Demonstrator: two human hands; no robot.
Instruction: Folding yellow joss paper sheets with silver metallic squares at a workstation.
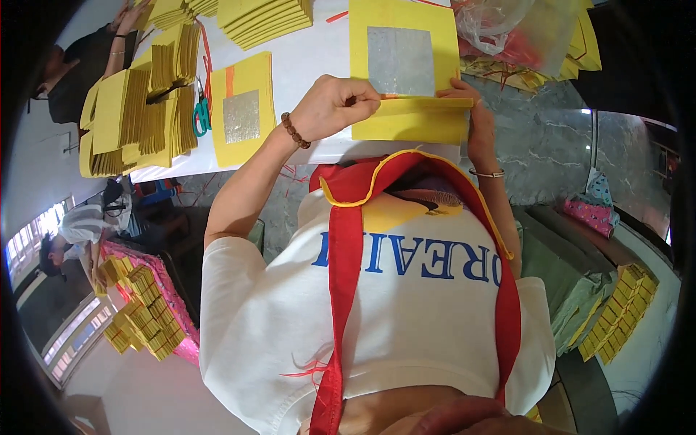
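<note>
A yellow joss paper sheet (366,43) with a silver foil square (400,61) lies on the white tabletop, its near edge folded up into a flap (417,122). My left hand (339,107) is closed, thumb and fingers pinching the left part of the fold, where a bit of orange shows. At the right end of the flap, my right hand (473,109) grips the edge, fingers behind and partly hidden. Left of my left hand lies a smaller yellow piece (265,80) with a silver square (241,116) and an orange strip.
Folded yellow paper bundles (130,109) stand at the table's left, beside green-handled scissors (201,116). Another yellow stack (264,18) sits at the far side. A clear plastic bag (500,29) holds red material at the far right. Two other people work at the left.
</note>
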